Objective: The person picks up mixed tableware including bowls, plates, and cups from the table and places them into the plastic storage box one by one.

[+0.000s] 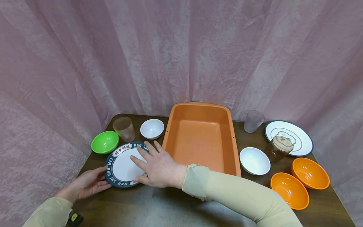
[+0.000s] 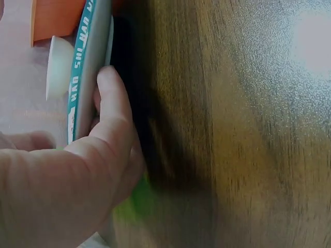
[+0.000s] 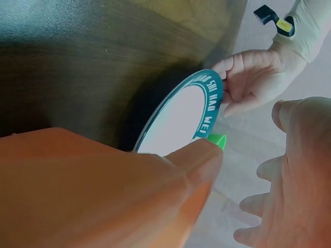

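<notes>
A round plate (image 1: 126,170) with a dark teal, lettered rim is on the left side of the table, its underside partly seen in the left wrist view. My left hand (image 1: 90,183) holds its left rim, with fingers (image 2: 115,98) against the underside. Over the plate's right part, my right hand (image 1: 160,167) spreads its fingers apart, covering some of the rim in the head view. In the right wrist view that hand (image 3: 305,175) appears at the right, fingers separated. Beyond the plate are a green bowl (image 1: 105,142) and a translucent brownish cup (image 1: 124,128).
A large orange tub (image 1: 198,138) stands in the middle, close beside my right hand. A white bowl (image 1: 152,128) is left of it. To the right are another white bowl (image 1: 254,160), a clear cup (image 1: 253,121), a brown jar (image 1: 276,149), a patterned plate (image 1: 303,142) and two orange bowls (image 1: 289,190).
</notes>
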The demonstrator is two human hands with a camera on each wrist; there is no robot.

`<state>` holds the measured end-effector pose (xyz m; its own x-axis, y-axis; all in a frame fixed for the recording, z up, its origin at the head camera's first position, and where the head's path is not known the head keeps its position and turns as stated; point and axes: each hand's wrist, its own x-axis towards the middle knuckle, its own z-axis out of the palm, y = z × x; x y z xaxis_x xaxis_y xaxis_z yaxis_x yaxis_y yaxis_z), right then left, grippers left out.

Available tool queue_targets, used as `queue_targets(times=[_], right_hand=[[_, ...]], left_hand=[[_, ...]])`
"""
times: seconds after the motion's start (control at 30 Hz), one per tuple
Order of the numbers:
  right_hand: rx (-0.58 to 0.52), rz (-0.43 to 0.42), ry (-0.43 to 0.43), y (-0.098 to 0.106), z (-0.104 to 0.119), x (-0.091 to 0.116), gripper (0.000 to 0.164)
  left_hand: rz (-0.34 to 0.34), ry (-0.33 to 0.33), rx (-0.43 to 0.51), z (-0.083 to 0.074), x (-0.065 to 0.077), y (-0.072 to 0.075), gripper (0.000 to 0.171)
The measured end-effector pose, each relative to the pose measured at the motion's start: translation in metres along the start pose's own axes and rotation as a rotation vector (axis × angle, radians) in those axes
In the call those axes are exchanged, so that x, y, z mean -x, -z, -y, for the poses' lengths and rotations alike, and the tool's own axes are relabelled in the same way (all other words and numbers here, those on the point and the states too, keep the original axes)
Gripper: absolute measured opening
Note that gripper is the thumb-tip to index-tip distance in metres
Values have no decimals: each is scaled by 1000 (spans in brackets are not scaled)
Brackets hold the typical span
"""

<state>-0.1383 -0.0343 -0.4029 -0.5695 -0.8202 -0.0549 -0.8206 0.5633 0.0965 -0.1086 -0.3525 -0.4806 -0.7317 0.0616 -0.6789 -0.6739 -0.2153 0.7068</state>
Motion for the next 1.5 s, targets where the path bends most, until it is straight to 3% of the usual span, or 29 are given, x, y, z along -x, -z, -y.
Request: queue_targets(times=[0.23,0.5,0.63,0.83,0.97,1.17,1.5], right_hand=[[-6,-2,10,0,0,1,75],[-28,12,4,-1,0,2,74],[-33,16,6,-3,1,3,74],[-20,-5,8,-3,0,4,73],[-17,-8,11,-2,1,4,73],[-19,11,16,-2,1,2,73],[15,11,-18,4,-5,4,75]], left_hand=[[48,-84,-140,3,1,0,51],[-25,-194,-270,10,2,-4,59],[-82,-196,-243,13,4,-8,55],[-68,-217,-181,11,7,-11,58],[-52,-241,-222,10,8,-12,62],[-96,-274,-288,12,12,-8,61],[-127,-358,-353,0,29,-1,61]])
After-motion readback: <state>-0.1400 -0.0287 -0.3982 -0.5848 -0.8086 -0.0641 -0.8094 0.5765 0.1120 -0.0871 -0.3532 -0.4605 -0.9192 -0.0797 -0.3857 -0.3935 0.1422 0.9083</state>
